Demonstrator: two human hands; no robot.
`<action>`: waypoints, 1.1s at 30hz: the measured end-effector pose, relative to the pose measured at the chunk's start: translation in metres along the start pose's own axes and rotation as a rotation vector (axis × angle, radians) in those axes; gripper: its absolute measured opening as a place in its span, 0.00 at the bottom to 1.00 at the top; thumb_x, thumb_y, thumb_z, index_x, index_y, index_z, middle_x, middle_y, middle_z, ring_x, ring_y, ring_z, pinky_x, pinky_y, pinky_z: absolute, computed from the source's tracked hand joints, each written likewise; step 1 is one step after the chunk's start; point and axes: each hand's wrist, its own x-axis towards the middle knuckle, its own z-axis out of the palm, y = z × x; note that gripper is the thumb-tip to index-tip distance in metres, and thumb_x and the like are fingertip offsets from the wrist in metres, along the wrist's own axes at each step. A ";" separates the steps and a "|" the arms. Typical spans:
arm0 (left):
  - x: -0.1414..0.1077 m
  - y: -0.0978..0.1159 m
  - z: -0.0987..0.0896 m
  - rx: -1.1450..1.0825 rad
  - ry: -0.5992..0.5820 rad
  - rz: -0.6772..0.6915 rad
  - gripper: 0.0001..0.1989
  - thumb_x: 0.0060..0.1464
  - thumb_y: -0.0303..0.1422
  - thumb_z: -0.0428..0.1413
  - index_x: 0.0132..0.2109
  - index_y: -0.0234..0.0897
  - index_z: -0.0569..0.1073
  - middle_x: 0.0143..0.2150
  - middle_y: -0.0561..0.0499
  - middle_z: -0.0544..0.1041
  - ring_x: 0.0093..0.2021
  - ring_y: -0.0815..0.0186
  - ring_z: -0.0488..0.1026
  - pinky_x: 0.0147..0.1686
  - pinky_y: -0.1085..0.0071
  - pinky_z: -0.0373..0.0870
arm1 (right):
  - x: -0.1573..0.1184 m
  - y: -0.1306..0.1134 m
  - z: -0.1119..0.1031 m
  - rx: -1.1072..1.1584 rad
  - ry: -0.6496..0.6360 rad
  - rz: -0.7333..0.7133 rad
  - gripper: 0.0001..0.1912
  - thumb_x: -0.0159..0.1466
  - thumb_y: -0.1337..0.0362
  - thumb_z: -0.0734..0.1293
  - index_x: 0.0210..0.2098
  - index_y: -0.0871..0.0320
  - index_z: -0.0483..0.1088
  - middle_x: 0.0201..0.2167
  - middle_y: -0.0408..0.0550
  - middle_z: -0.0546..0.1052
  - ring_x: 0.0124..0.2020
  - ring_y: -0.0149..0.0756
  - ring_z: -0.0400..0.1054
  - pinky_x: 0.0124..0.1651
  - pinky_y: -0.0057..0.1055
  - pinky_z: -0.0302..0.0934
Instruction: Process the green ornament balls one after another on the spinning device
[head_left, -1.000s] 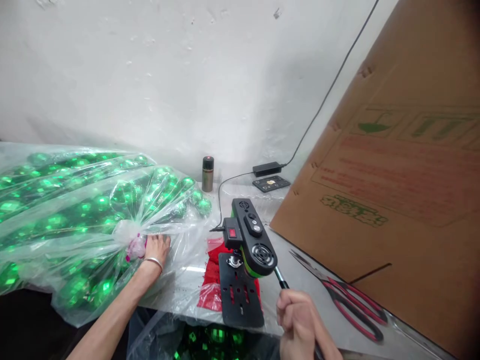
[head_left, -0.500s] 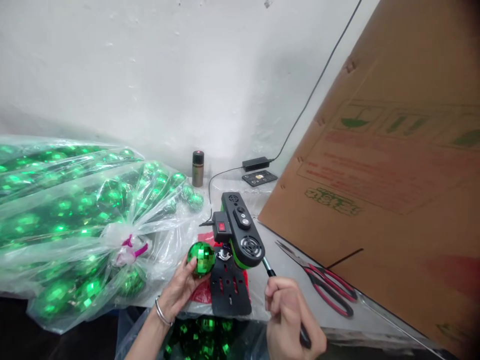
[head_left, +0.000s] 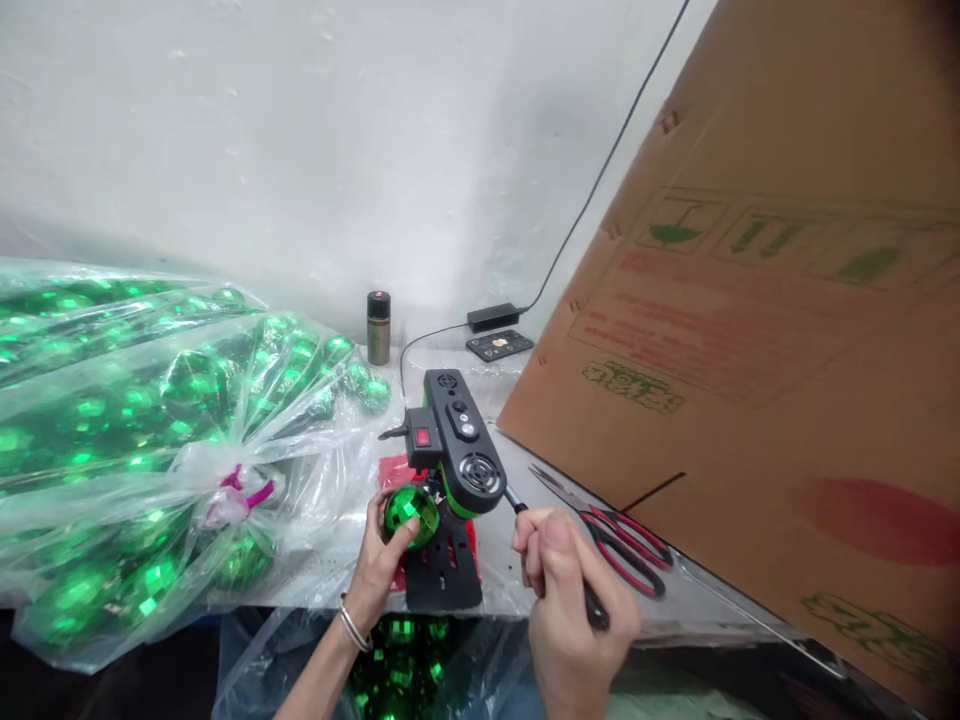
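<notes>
A shiny green mirror-tile ball (head_left: pixel 411 517) is in my left hand (head_left: pixel 381 548), with the thumb across its front and the fingers behind it. The ball sits against the left side of a black and green device (head_left: pixel 463 440) with a red switch, above its slotted black base plate (head_left: pixel 442 575). My right hand (head_left: pixel 577 590) is wrapped round a black-handled metal rod (head_left: pixel 514 497) that reaches to the device's lower right side. Whether the rod is fixed to the device is hidden. Something red lies under the base plate.
Clear plastic bags (head_left: pixel 150 400) full of green balls cover the left side. More green balls (head_left: pixel 401 670) lie below the table's edge. Scissors (head_left: pixel 611 535) lie at right beside a large cardboard box (head_left: pixel 720 330). A small can (head_left: pixel 379 328), power adapter (head_left: pixel 493 317) and phone (head_left: pixel 499 345) stand behind.
My left hand has brought the ball rightward against the device, its thumb now further across the ball. My right hand keeps its grip on the rod. The view has shifted slightly.
</notes>
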 end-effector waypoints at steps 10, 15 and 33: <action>-0.018 -0.024 0.005 0.453 -0.055 0.196 0.37 0.54 0.44 0.71 0.68 0.43 0.72 0.68 0.38 0.83 0.71 0.40 0.82 0.74 0.39 0.77 | -0.007 0.004 -0.004 0.005 -0.020 -0.039 0.29 0.86 0.58 0.65 0.26 0.53 0.66 0.22 0.40 0.69 0.25 0.32 0.64 0.25 0.32 0.52; -0.023 -0.050 0.003 0.539 -0.097 0.385 0.40 0.56 0.40 0.73 0.72 0.42 0.71 0.74 0.34 0.80 0.77 0.35 0.77 0.78 0.35 0.74 | -0.009 0.006 -0.005 0.011 -0.035 -0.050 0.28 0.86 0.60 0.64 0.26 0.53 0.65 0.23 0.40 0.69 0.26 0.31 0.65 0.28 0.31 0.54; -0.014 -0.067 -0.004 0.582 -0.133 0.531 0.45 0.54 0.33 0.77 0.75 0.43 0.70 0.75 0.35 0.81 0.76 0.37 0.80 0.74 0.35 0.80 | -0.002 -0.003 0.000 0.003 -0.004 0.007 0.31 0.86 0.56 0.65 0.25 0.54 0.64 0.22 0.39 0.67 0.24 0.28 0.62 0.24 0.29 0.50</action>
